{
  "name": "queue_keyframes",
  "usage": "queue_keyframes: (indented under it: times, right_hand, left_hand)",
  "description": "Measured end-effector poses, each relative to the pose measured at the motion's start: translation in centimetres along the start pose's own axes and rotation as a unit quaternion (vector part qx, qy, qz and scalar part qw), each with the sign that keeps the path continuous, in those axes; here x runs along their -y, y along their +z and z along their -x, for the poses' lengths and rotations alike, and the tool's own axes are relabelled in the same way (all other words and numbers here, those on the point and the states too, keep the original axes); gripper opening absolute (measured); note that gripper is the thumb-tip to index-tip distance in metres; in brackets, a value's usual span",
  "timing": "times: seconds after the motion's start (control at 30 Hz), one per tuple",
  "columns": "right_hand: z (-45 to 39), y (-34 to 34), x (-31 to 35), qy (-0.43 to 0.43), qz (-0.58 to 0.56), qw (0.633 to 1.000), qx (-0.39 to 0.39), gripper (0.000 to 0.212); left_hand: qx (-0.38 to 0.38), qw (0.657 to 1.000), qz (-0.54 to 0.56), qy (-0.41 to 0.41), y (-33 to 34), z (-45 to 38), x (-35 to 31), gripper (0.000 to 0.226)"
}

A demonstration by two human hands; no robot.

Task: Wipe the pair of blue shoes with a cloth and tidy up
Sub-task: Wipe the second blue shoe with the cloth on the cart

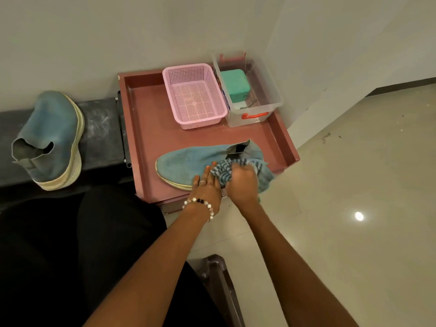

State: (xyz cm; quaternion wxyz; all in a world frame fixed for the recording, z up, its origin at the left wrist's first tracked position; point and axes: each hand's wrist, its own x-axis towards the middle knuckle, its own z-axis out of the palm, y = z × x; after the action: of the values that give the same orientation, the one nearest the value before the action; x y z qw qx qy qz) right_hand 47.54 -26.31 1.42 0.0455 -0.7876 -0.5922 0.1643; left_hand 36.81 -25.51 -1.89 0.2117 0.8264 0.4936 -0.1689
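One shoe (188,162) is steadied by the flat left hand (207,185) and wiped with the cloth (224,172) bunched in the right hand (243,182) (its mate (52,138), seemingly, comes next).

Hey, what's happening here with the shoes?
A person is cleaning a pair of blue shoes. One shoe lies on its side on a reddish tray; the left hand rests flat on it while the right hand rubs its heel end with a striped cloth. The other shoe waits on the dark bench to the left.
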Motion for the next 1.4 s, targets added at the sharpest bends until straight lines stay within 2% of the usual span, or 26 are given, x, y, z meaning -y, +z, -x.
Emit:
queue_keyframes:
  times: [0.07,0.13,0.17,0.23,0.3,0.4,0.53,0.63,0.7,0.77,0.8,0.87,0.93,0.97,1.0,1.07,1.1,1.17,1.27,1.33,1.4]
  right_hand:
    - [-0.2,-0.9,-1.3,-0.03,-0.016,0.999,0.015,0.035]
    - [-1.0,-2.3,-4.1,-0.073,0.085,0.993,0.029,0.043]
    - [-1.4,-2.7,-5.4,-0.076,0.165,0.983,0.0,0.041]
    - [-1.4,-2.6,-5.9,-0.052,0.234,0.969,-0.067,0.03]
    - [-0.9,-0.8,-4.3,-0.036,0.235,0.967,-0.093,0.024]
    - [-0.3,0.1,-1.8,-0.007,0.206,0.976,-0.064,0.021]
    - [-1.0,-1.0,-0.7,-0.035,0.14,0.989,-0.022,0.018]
    - [-1.3,-0.9,-0.5,0.003,0.003,1.0,0.013,0.026]
    - [-1.3,-1.9,-1.6,0.024,-0.115,0.993,0.022,0.028]
    - [-1.4,-3.8,-3.4,0.066,-0.279,0.957,0.039,0.031]
    - [-1.2,-4.7,-4.1,0.101,-0.349,0.931,0.018,0.034]
    - [-0.8,-6.1,-5.0,0.174,-0.396,0.894,-0.119,0.035]
    - [-0.1,-6.0,-5.0,0.2,-0.352,0.872,-0.273,0.033]
    - [-0.1,-5.4,-5.0,0.174,-0.319,0.879,-0.308,0.031]
    - [-0.1,-4.4,-4.9,0.133,-0.28,0.904,-0.294,0.031]
    - [-0.1,-1.3,-4.7,0.047,-0.134,0.974,-0.175,0.04]
    - [0.0,0.3,-4.5,0.013,-0.04,0.991,-0.123,0.046]
    - [-0.2,2.7,-4.1,-0.01,0.096,0.992,-0.087,0.049]
    - [-0.9,1.1,-1.3,0.0,0.179,0.983,-0.044,0.026]
    - [-1.4,-0.5,-0.2,-0.011,0.184,0.983,-0.014,0.015]
    - [-1.9,-1.4,0.8,0.003,0.123,0.992,0.007,0.017]
  left_hand:
    - [0.009,1.0,-0.005,0.003,0.1,-0.1,0.1,0.076]
    - [0.004,1.0,-0.004,0.005,0.2,-0.1,0.3,0.078]
    - [0.001,1.0,0.003,0.005,0.2,-0.2,0.3,0.079]
    - [0.001,1.0,0.014,0.004,0.3,-0.3,0.3,0.082]
    - [0.002,1.0,0.016,0.0,0.3,-0.4,0.2,0.083]
    - [0.01,1.0,0.013,-0.001,0.1,-0.5,0.2,0.085]
    - [0.023,1.0,-0.015,0.0,-0.2,-0.3,0.1,0.081]
    - [0.032,0.999,-0.022,-0.002,-0.4,-0.3,0.1,0.077]
    - [0.039,0.999,-0.029,0.001,-0.5,-0.3,0.0,0.075]
    - [0.042,0.999,-0.025,0.003,-0.4,-0.3,0.1,0.075]
    - [0.038,0.999,-0.017,0.002,-0.3,-0.3,0.2,0.077]
    - [0.022,1.0,-0.009,0.0,-0.2,-0.4,0.2,0.082]
    - [0.018,1.0,-0.013,-0.001,-0.1,-0.4,0.1,0.084]
    - [0.018,1.0,-0.016,0.0,-0.1,-0.4,0.1,0.084]
    - [0.019,1.0,-0.014,0.0,-0.1,-0.4,0.1,0.084]
    - [0.021,1.0,-0.006,0.002,-0.1,-0.3,0.1,0.084]
    - [0.021,1.0,-0.003,0.003,-0.2,-0.3,0.2,0.085]
    - [0.019,1.0,0.004,0.002,-0.1,-0.4,0.2,0.087]
    - [0.013,1.0,0.0,-0.002,0.0,-0.3,0.1,0.088]
    - [0.012,1.0,-0.004,-0.004,0.0,-0.3,0.1,0.09]
    - [0.015,1.0,-0.01,-0.009,-0.1,-0.3,0.0,0.09]
